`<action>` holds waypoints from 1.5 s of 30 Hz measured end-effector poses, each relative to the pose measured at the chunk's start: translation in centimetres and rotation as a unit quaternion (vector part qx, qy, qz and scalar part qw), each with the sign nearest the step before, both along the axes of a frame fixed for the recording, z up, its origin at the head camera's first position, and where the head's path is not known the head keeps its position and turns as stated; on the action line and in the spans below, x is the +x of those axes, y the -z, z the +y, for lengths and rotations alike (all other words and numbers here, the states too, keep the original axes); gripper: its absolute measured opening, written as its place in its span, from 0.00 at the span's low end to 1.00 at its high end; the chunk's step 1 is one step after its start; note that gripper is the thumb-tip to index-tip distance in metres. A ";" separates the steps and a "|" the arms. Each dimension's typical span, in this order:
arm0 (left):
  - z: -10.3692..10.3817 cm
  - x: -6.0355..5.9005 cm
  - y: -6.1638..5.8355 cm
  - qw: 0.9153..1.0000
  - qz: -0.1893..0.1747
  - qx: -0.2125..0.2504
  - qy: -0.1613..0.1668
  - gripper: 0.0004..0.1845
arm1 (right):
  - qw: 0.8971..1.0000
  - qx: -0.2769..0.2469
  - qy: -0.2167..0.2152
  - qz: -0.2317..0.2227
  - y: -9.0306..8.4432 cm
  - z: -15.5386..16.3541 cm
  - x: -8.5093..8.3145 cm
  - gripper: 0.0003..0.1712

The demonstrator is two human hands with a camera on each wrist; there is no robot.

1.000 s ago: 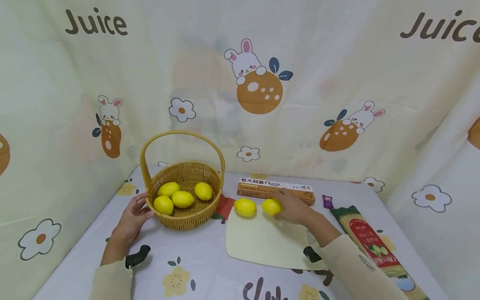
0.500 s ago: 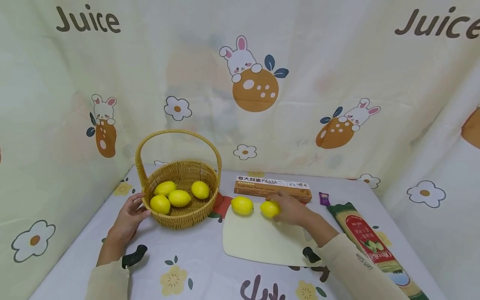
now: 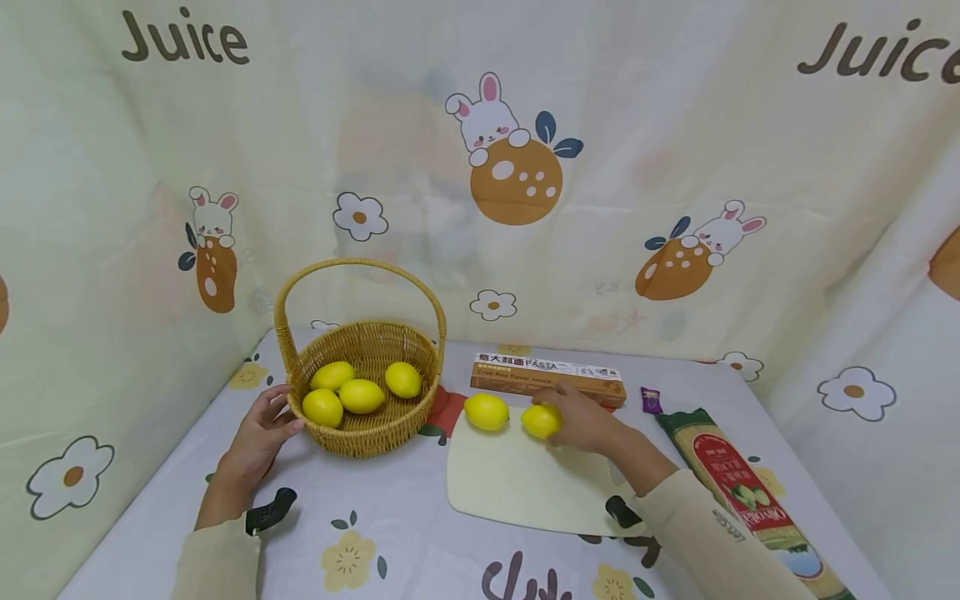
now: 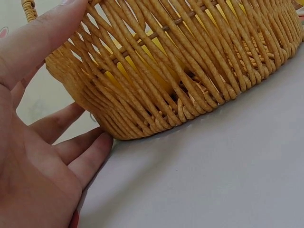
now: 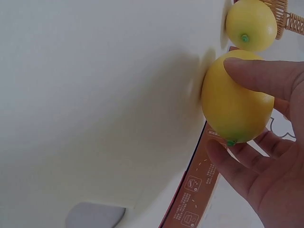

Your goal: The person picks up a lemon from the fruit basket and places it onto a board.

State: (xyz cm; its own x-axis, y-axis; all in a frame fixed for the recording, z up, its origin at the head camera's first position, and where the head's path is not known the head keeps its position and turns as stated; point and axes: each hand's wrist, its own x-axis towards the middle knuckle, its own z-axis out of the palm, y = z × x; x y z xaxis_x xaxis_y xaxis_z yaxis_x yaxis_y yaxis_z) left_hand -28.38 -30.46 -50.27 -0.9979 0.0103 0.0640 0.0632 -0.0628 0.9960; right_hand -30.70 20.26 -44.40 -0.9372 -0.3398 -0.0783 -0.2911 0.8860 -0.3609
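Yellow lemon (image 3: 541, 422) is being pinched by the right hand (image 3: 584, 420) near the board's (image 3: 525, 483) far edge, room stretching nearer, spread left hand (image 3: 257, 440) touching the basket (image 3: 367, 441).

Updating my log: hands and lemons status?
Left hand touching round tan wicker basket. Right hand holding yellow oval lemon. Second yellow lemon lies between that one and basket.
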 end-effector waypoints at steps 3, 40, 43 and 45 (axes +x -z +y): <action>0.0 -0.1 0.1 1.000 0.003 0.004 0.002 0.32 | 1.000 0.000 -0.004 0.003 -0.2 0.0 0.0 0.40; -0.2 -0.3 0.2 1.000 0.003 -0.005 -0.003 0.33 | 0.973 0.106 -0.194 0.072 -4.6 -9.3 0.3 0.28; -0.1 -0.2 0.3 1.000 0.001 -0.009 -0.004 0.33 | 0.966 0.104 -0.219 0.086 -5.0 -11.0 0.5 0.27; -0.2 -0.2 0.2 1.000 -0.003 -0.010 -0.004 0.33 | 0.963 0.096 -0.234 0.093 -5.2 -12.1 0.4 0.26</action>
